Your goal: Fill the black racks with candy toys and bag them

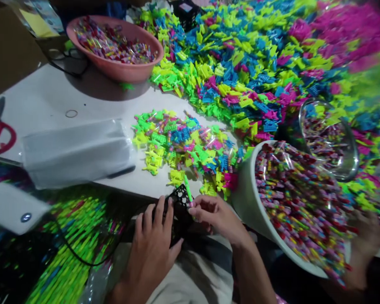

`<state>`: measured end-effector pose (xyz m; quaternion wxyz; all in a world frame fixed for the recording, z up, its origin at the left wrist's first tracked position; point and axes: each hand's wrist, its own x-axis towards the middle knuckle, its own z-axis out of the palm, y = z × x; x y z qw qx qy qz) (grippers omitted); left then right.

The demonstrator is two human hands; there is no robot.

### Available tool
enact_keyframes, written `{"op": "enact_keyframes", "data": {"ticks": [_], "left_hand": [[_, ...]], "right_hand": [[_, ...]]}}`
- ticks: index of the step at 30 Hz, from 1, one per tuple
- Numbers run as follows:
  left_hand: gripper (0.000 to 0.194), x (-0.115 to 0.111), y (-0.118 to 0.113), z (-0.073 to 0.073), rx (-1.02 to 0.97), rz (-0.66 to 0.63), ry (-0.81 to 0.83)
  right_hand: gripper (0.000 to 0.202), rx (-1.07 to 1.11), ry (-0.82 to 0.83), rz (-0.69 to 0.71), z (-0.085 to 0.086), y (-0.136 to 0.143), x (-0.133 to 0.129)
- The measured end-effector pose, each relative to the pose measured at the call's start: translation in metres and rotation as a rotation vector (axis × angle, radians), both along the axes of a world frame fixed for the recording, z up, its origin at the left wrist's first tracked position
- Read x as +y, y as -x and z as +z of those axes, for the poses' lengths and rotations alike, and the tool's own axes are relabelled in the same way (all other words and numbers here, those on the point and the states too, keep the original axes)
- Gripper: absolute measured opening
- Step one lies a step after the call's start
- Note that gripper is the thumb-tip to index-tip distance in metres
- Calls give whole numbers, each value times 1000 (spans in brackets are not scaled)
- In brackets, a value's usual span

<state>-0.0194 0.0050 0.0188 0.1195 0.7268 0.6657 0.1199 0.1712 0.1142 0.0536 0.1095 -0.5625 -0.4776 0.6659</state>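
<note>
Head camera view shows a person's two bare hands at work below the front edge of a white bench (50, 101) crowded with bright plastic pieces. The right hand (209, 213) pinches the lower, pink end of a slim green stick (188, 191) between thumb and fingertips, the stick tilted, its upper end pointing toward the bench. The left hand (156, 242) lies palm down with fingers spread, their tips by a black basket (180, 195) pierced with holes (whether they press on it is hard to tell). The green stick rises in front of the basket.

Just beyond, a small pile of green, yellow, blue and pink pieces (183, 143) sits on the bench, with a far larger heap (256, 63) behind. To the right, a white bucket (248, 192) brims with wrapped, multicolored items, near a clear bowl (351, 147) and another person's hand (365, 236), blurred. A pink basin (123, 71) stands at the back, beside dark-framed glasses (71, 63). Clear plastic bags (76, 152), a rubber band (71, 113) and red-handled scissors (1, 137) lie to the left, above a mass of green sticks (72, 240).
</note>
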Motion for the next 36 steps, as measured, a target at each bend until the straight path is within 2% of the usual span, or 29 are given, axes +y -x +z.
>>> {"op": "enact_keyframes", "data": {"ticks": [4, 7, 10, 15, 18, 25, 28, 33, 36], "left_hand": [[82, -11, -9, 4, -19, 31, -20], [89, -18, -11, -2, -109, 56, -1], [81, -20, -4, -17, -458, 159, 166], [61, -10, 17, -39, -1259, 382, 733], [62, -6, 25, -41, -1483, 421, 901], [62, -16, 16, -36, -1654, 551, 1040], [58, -19, 11, -35, -1692, 548, 1052], [60, -22, 4, -39, -1659, 619, 1027], [63, -25, 1, -43, -1660, 647, 1002]], "right_hand": [[32, -23, -274, -113, -21, 3, -21], [26, -107, -460, -111, -34, 7, -26], [24, -189, -556, -76, -39, 8, -27], [25, -247, -600, -81, -41, 6, -26], [27, -256, -624, -88, -42, 7, -27], [26, -303, -702, -257, -36, 13, -34], [24, -326, -731, -209, -32, 16, -36], [23, -131, -741, -130, -36, 28, -38], [21, -104, -755, -29, -39, 34, -39]]}}
